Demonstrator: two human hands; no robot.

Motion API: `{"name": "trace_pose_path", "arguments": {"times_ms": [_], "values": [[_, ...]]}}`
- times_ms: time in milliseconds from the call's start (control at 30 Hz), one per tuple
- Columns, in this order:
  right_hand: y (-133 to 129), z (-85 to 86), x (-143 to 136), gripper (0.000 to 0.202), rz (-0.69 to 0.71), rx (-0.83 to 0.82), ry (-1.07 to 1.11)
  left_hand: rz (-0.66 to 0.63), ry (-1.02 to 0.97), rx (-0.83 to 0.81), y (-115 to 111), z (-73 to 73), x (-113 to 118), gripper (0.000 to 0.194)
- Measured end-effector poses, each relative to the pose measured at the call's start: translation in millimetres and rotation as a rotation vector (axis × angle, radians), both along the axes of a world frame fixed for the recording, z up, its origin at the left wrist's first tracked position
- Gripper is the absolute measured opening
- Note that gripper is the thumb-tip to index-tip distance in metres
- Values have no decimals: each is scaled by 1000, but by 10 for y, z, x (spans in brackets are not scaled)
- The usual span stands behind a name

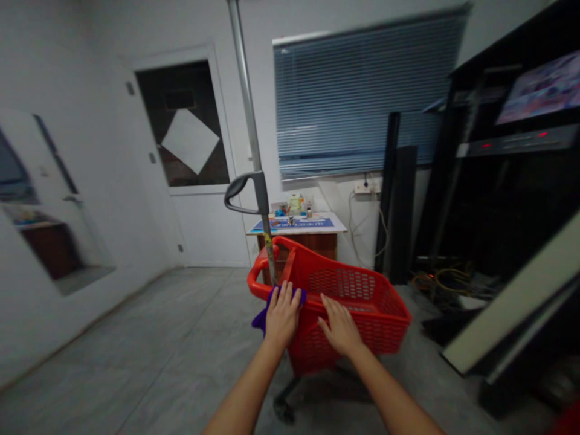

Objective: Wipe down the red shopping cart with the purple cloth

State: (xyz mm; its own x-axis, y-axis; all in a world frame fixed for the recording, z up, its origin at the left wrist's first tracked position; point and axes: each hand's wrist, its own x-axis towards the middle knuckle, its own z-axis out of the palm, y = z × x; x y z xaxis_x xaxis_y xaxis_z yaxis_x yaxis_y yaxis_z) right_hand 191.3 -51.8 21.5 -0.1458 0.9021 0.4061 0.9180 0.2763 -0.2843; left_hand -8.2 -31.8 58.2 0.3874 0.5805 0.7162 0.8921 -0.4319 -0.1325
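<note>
A red plastic shopping cart [385, 331] stands in front of me on dark wheels. My left hand [284, 314] presses a purple cloth [260, 321] against its near rim, close to the handle end. Part of the cloth hangs out to the left of the hand; the rest is hidden under the fingers. Farther right, my right hand [339, 326] rests at the cart's near side with its fingers stretched over the rim and nothing in it. A metal pole [248, 103] with a grey loop grip [261, 192] rises at the handle end of the cart.
Behind the cart is a small table [339, 225] with a blue-and-white sheet and small items. A white door [206, 232] is at the back left, window blinds [353, 103] behind. Dark racks, a lit screen [544, 87], cables [453, 279] and a leaning pale panel [512, 302] line the right.
</note>
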Motion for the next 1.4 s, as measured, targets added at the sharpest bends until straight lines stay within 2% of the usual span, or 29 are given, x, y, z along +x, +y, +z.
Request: {"name": "trace_pose_path", "arguments": {"times_ms": [167, 267, 400, 533, 667, 800, 900, 1067, 1267, 1400], "values": [[-14, 14, -38, 64, -13, -20, 3, 44, -59, -22, -30, -57, 136, 40], [-15, 31, -35, 63, -16, -35, 2, 11, -36, -37, -18, -77, 216, 39], [-8, 32, -7, 63, -2, -33, 2, -43, 37, -27, -5, 0, 90, 39], [-3, -1, -15, 63, 6, -9, 10, 10, 17, -12, -19, 54, -24, 39], [2, -30, -48, 61, -17, 5, 19, 17, -12, -20, -21, -44, 128, 38], [-6, -2, -44, 59, 0, -18, 13, -48, 34, -38, -3, -119, 270, 38], [-17, 26, -34, 59, -7, -40, 4, -69, 73, -47, -16, -52, 218, 38], [-27, 11, -77, 61, -29, -30, -1, 36, -34, -33, -93, 84, 106, 36], [-61, 23, -166, 62, -46, -42, 13, -5, -45, -40, -77, -52, 275, 35], [-69, 73, -128, 61, 14, -60, 17, -29, -34, -45, -5, -103, 262, 35]]}}
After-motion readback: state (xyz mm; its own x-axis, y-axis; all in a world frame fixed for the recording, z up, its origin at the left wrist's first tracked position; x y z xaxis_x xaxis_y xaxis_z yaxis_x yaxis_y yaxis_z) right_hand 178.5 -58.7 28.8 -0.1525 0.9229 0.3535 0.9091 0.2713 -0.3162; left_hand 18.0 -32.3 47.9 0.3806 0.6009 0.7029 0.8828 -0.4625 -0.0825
